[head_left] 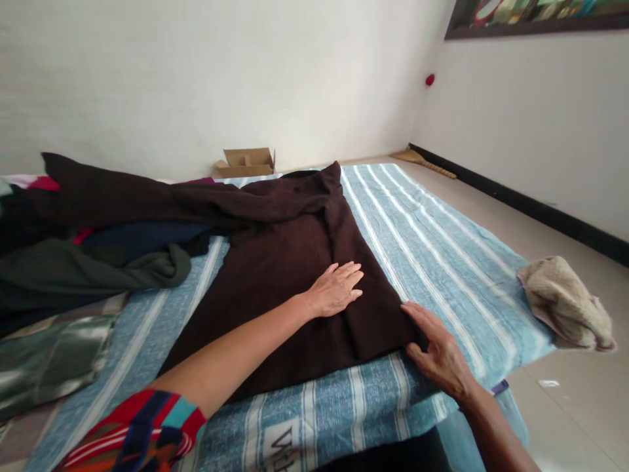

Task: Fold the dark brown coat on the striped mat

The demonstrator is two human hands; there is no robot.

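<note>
The left hand (335,288) lies open, flat on the brown garment (289,275); the right hand (439,354), open, touches its near right corner. A far box (246,162) sits open, contents unseen.

White walls (196,72) are met by a tiled floor (565,393). A dark baseboard (531,206) is seen along the right wall, below a framed picture (535,16).

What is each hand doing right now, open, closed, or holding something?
Left hand: open, flat on the dark brown garment, holding nothing.
Right hand: open, fingers at the garment's corner, no clear grip.
</note>
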